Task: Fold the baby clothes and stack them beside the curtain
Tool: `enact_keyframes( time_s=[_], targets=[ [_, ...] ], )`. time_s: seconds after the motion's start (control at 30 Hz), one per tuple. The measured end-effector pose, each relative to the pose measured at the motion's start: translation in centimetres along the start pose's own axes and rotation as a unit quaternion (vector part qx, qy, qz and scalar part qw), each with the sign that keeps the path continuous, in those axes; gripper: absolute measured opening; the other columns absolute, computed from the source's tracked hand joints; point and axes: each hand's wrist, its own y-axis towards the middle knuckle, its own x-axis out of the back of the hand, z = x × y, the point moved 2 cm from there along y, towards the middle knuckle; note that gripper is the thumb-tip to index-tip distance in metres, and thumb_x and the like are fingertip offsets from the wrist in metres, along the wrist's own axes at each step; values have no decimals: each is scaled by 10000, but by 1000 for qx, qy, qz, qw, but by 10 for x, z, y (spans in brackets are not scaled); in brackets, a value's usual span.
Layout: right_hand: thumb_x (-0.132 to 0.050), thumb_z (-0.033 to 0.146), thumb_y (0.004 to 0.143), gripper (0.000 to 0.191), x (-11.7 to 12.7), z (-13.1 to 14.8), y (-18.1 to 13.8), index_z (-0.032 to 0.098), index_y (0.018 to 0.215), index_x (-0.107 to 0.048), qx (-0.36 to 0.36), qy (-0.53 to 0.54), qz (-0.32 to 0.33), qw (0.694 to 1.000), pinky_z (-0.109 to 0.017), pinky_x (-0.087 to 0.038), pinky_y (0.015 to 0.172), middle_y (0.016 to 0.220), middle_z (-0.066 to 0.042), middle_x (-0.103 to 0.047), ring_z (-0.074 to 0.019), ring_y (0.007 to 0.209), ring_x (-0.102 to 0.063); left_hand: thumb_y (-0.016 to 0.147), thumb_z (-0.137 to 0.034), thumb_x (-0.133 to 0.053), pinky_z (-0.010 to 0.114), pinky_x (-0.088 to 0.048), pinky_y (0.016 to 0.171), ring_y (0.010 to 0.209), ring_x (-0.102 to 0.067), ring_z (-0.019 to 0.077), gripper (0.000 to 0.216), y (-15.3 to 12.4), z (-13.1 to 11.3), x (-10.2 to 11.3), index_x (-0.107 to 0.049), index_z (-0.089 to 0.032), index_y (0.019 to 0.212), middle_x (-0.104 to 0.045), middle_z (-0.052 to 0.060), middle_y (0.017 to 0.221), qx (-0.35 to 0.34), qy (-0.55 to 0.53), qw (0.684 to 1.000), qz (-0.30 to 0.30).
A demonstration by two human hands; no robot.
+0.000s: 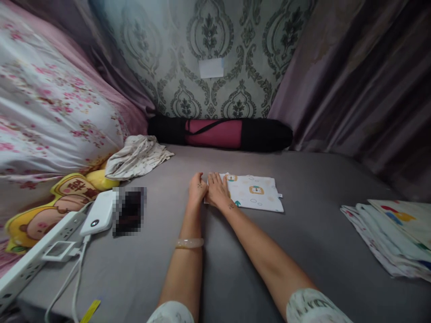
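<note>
A white folded cloth [266, 197] printed with lion faces and green leaves lies flat on the grey bed sheet, a small tag at its right edge. At the cloth's left end, my left hand [198, 189] is closed on the edge, its fingertips partly hidden. Beside it, my right hand [217, 190] presses down on the cloth with fingers stretched out flat. The two hands touch or nearly touch, and they cover the cloth's left end.
A crumpled cloth [138, 157], plush toys [43, 215], a white power bank [99, 211], a blurred dark object [129, 211] and a power strip [33, 260] with cables are left. Folded cloths [393, 237] lie right. A black and pink roll bag [215, 133] lines the wall.
</note>
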Motion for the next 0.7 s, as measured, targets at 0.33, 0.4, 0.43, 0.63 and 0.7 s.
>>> enact_keyframes(
  time_s=[0.33,0.4,0.43,0.63,0.7],
  targets=[
    [-372,263,925,634,-7,4,-2,23,1501,-259,15,10,34,999,-465,-89,1169,1583,-158,-205,-261,1462,-158,839,-88,-399,345,-450,1009,1143,-608,220,410,3,2,-3,-617,-95,1186,-658,166,1207,-33,-21,999,-37],
    [-344,266,939,624,1,0,-3,31,1508,-244,16,28,44,999,-447,-92,1174,1589,-138,-198,-251,1467,-143,847,-94,-393,342,-452,1003,1140,-609,218,410,2,0,-4,-611,-92,1194,-659,167,1205,-36,-18,999,-32],
    [-312,275,955,609,6,-3,-4,35,1510,-243,14,36,40,998,-441,-86,1177,1589,-130,-202,-248,1468,-137,850,-97,-391,340,-453,1000,1139,-609,219,409,2,0,-4,-607,-86,1198,-658,171,1205,-36,-15,999,-29],
    [-247,372,997,610,19,-34,-21,11,1485,-307,-27,23,-21,999,-447,-38,1179,1559,-161,-277,-268,1458,-170,844,-79,-394,335,-453,984,1133,-613,214,408,-1,-6,-10,-610,-103,1190,-665,161,1197,-53,2,999,-1],
    [-255,379,996,614,14,-43,-26,12,1485,-305,-38,12,-28,999,-447,-37,1177,1562,-164,-267,-264,1459,-166,845,-76,-394,342,-459,972,1121,-620,214,408,-2,-8,-13,-614,-121,1185,-674,154,1180,-63,10,998,7]
  ],
)
